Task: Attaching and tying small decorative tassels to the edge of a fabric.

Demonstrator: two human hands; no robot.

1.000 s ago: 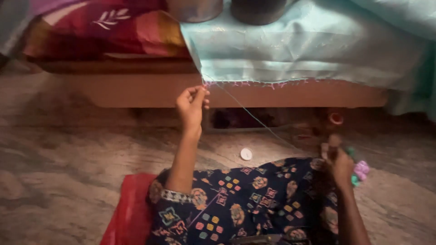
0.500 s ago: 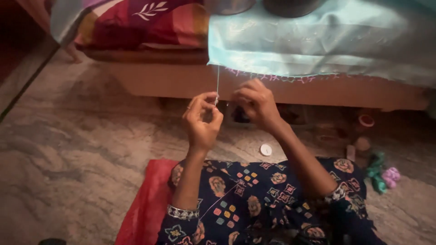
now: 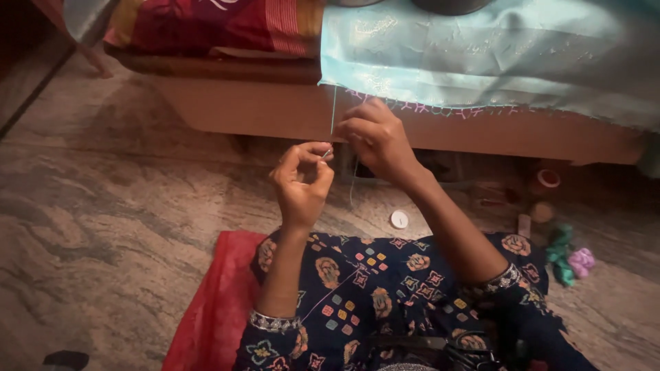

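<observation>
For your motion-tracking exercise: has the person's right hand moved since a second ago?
Yes. The right hand has gone from low beside the purple thread bundle up to the embroidered edge of the light blue cloth, close to the left hand.

I see a stone floor [image 3: 103,227] of mottled grey and tan, veined in wavy bands, filling the near and left part of the view. Across the far side runs a low wooden bed frame [image 3: 261,110], its plain side board a pale brown, with dark shadow in the gap beneath it. On the bed at far left lies red and maroon patterned bedding [image 3: 213,27]. A dark strip [image 3: 27,89] cuts diagonally through the floor at the far left corner. The light is dim and warm, brighter on the bed than on the floor below it.
</observation>
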